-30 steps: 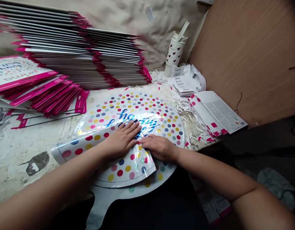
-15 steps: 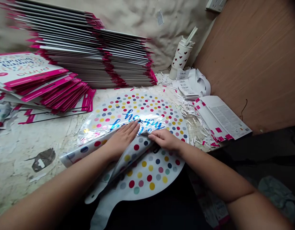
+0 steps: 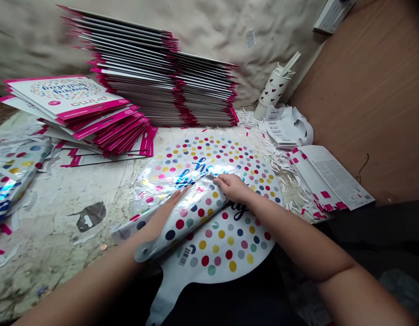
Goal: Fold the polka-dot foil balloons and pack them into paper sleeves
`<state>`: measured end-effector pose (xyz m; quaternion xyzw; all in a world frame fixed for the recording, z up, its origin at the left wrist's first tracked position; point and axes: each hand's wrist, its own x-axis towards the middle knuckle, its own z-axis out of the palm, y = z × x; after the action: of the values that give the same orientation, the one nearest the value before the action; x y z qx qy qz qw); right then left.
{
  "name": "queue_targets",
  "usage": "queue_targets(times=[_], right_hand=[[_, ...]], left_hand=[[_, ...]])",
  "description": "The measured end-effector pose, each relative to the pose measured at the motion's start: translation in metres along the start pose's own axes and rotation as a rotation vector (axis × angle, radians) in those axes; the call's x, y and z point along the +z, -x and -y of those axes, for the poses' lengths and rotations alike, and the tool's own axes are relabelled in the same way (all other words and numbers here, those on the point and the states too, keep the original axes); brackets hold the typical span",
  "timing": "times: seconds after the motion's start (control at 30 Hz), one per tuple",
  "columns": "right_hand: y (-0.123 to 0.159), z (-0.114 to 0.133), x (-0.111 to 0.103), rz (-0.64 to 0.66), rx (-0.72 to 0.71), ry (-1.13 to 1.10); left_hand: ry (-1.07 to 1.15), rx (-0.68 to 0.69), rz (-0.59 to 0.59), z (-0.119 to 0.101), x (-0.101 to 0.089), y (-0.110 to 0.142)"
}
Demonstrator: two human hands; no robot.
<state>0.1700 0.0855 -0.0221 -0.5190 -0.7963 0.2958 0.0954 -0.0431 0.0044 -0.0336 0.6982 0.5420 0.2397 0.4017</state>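
A flat foil balloon point(image 3: 223, 253) with coloured dots, blue lettering and a tail lies at the table's front edge, part of it hanging over. A flap of a dotted foil balloon is folded up over my left hand point(image 3: 166, 210). That hand lies stretched out on the foil, with most of its fingers hidden under the flap. My right hand point(image 3: 231, 186) pinches the flap's upper edge between thumb and fingers, near the lettering. A small barcode label point(image 3: 184, 256) shows on the foil near the tail.
Tall stacks of pink-edged packets point(image 3: 144, 81) stand against the wall, with a looser pile point(image 3: 107, 122) to their left. More dotted foil point(image 3: 19, 176) lies far left. At right are a heart-patterned cup point(image 3: 273, 90), a label roll point(image 3: 299, 127), printed cards point(image 3: 331, 176) and paper scraps.
My right hand has drawn the flap up and over my left hand, covering most of its fingers. The barcode label has come into sight. The view has shifted left.
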Motion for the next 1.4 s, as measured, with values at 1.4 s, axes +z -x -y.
queue_targets(times=[1.4], right_hand=[[0.077,0.018,0.004,-0.346,-0.984,0.425]], left_hand=[[-1.048,0.343,-0.270,-0.012,0.038,0.055]])
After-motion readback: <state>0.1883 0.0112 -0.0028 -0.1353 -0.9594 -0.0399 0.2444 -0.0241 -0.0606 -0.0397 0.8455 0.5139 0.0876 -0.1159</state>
